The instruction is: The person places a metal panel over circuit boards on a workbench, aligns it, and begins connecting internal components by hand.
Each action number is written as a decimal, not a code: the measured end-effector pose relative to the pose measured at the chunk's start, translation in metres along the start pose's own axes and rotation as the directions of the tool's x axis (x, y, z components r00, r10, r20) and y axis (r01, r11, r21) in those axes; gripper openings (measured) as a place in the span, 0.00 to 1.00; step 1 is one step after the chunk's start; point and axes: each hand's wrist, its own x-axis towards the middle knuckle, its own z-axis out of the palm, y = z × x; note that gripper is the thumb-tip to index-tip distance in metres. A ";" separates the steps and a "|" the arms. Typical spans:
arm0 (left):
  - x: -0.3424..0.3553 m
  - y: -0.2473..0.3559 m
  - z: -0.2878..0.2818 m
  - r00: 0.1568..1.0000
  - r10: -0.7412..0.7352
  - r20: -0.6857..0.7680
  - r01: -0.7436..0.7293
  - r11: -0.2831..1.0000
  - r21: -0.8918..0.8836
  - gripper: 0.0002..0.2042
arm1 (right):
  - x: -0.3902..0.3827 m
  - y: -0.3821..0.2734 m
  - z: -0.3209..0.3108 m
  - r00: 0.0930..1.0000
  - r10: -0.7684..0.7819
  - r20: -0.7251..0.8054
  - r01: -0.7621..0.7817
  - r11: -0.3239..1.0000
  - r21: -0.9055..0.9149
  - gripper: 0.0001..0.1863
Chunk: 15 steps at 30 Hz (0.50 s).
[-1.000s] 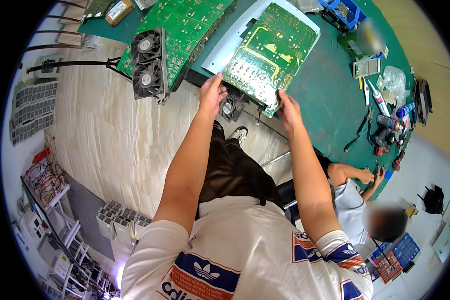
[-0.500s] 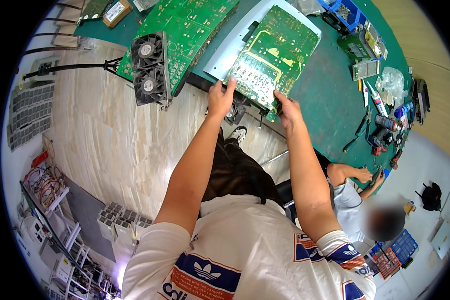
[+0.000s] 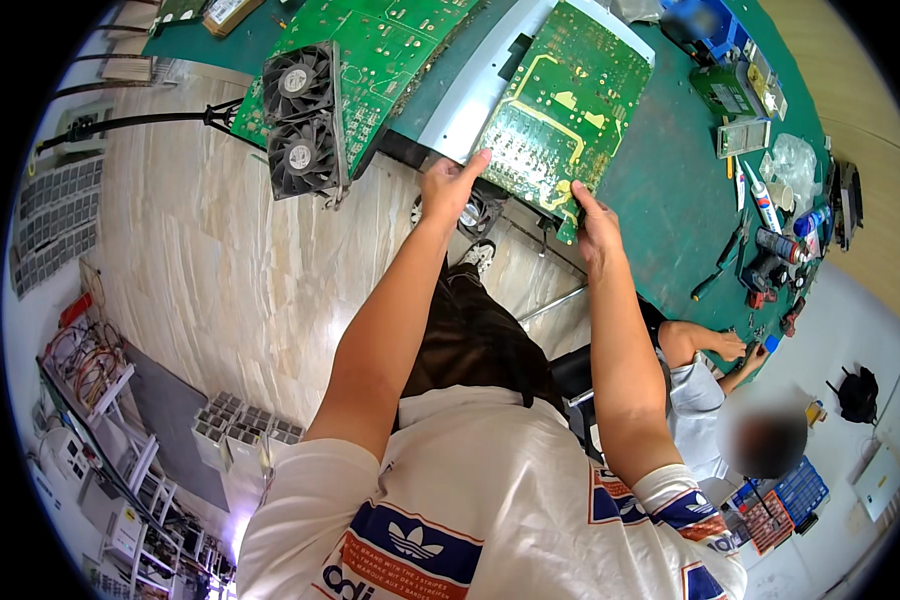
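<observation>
Printed circuit board [image 3: 570, 112], near edge of tabletop [image 3: 665, 235]; likely stiff, fragile; best held by rims; my left hand [image 3: 450, 190], right hand [image 3: 597, 224] grip near corners.

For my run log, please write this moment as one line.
left hand: thumb at near-left corner of circuit board; right hand: holding its near-right edge; light-blue panel: partly under board

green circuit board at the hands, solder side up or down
Solder side up: the green circuit board shows shiny solder joints and gold traces facing the camera.
</observation>
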 end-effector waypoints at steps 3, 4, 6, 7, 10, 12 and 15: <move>-0.016 -0.006 -0.001 0.999 0.047 0.021 -0.044 0.992 -0.120 0.29 | -0.005 0.004 -0.007 1.000 -0.005 -0.015 0.005 1.000 -0.026 0.30; -0.019 -0.007 -0.002 0.999 0.053 0.010 -0.051 0.990 -0.133 0.27 | -0.007 0.007 -0.008 1.000 -0.011 -0.025 0.010 0.999 -0.037 0.29; -0.023 -0.009 -0.008 0.997 0.038 0.062 -0.032 0.995 -0.092 0.29 | -0.011 0.014 -0.009 0.997 -0.048 -0.058 0.044 0.997 -0.071 0.28; -0.024 -0.010 -0.011 0.996 0.014 0.083 -0.008 0.998 -0.065 0.29 | -0.012 0.017 -0.009 0.996 -0.065 -0.059 0.060 0.994 -0.087 0.28; -0.022 -0.012 -0.015 0.991 0.033 0.132 -0.020 0.995 -0.101 0.29 | -0.015 0.022 -0.009 0.991 -0.112 -0.074 0.099 0.983 -0.156 0.29; -0.021 -0.014 -0.014 0.990 0.058 0.126 -0.043 0.992 -0.118 0.28 | -0.015 0.021 -0.009 0.987 -0.124 -0.101 0.099 0.969 -0.225 0.30; -0.020 -0.018 -0.012 0.990 0.083 0.113 -0.070 0.991 -0.114 0.27 | -0.015 0.018 -0.008 0.989 -0.119 -0.087 0.090 0.957 -0.277 0.36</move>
